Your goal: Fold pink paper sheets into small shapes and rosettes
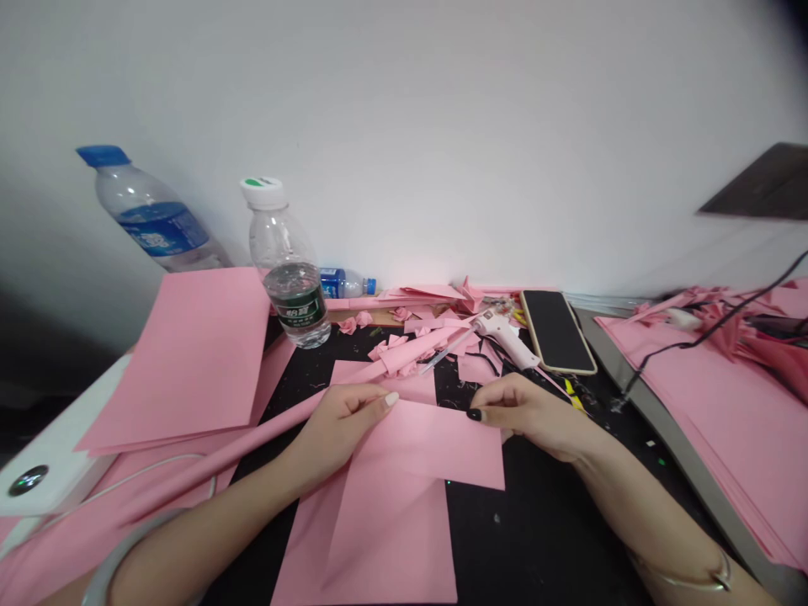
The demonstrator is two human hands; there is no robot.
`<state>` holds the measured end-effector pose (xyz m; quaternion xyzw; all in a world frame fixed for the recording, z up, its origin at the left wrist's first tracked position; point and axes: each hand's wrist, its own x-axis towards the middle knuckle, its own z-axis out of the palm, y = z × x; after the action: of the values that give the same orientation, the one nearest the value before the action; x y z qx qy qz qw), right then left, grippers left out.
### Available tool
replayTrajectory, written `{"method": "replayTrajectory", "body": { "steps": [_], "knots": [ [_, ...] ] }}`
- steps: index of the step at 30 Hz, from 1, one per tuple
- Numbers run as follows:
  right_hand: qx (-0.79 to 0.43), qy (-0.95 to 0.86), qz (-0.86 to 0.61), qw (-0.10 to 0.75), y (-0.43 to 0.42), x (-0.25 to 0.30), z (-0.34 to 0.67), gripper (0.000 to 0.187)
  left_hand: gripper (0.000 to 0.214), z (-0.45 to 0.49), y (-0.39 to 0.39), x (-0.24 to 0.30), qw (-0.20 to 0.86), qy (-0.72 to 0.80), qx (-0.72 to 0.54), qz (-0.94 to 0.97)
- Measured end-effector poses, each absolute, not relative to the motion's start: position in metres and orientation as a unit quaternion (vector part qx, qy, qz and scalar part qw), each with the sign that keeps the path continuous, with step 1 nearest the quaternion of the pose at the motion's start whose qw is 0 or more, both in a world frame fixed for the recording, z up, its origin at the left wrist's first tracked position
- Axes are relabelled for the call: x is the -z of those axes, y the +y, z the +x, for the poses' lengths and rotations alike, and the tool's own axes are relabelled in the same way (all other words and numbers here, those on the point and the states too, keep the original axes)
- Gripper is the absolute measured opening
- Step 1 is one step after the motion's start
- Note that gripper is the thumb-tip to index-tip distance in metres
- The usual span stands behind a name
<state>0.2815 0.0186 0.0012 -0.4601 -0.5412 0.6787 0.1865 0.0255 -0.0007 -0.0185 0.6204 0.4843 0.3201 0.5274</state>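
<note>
A pink paper sheet (429, 446) lies on the black table (543, 522) in front of me. My left hand (344, 421) rests on its upper left edge, fingers curled and thumb pressed against the paper. My right hand (530, 412) pinches the sheet's upper right edge between thumb and fingers. A long rolled pink paper tube (252, 438) runs diagonally under my left hand. More pink sheets (379, 547) lie beneath, toward me.
A stack of pink paper (189, 353) sits at left over a white device (50, 454). Two water bottles (287, 261) (151, 215) stand behind it. A glue gun (505, 337), scissors (445, 349), phone (559, 332) and small paper roses (395, 345) lie ahead. More pink paper (713, 396) fills the right.
</note>
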Motion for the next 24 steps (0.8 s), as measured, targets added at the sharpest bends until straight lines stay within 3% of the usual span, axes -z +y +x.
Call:
{"method": "replayTrajectory", "body": {
  "steps": [7, 11, 15, 21, 24],
  "knots": [
    [-0.659, -0.521, -0.510, 0.184, 0.027, -0.011, 0.307, 0.027, 0.032, 0.020, 0.002, 0.019, 0.520, 0.509, -0.381, 0.571],
    [-0.601, -0.548, -0.498, 0.300, 0.031, -0.011, 0.310, 0.025, 0.030, 0.018, 0.004, 0.019, 0.534, 0.508, -0.417, 0.532],
    [-0.597, -0.618, -0.403, 0.315, 0.024, -0.011, 0.294, 0.050, 0.032, 0.020, 0.002, 0.024, 0.546, 0.509, -0.396, 0.534],
    [-0.543, -0.642, -0.424, 0.337, 0.017, -0.001, 0.281, 0.014, 0.033, 0.023, -0.001, 0.027, 0.584, 0.493, -0.376, 0.524],
    [-0.536, -0.620, -0.441, 0.367, 0.021, 0.008, 0.280, 0.011, 0.041, 0.025, -0.002, 0.026, 0.619, 0.454, -0.405, 0.497]
  ]
}}
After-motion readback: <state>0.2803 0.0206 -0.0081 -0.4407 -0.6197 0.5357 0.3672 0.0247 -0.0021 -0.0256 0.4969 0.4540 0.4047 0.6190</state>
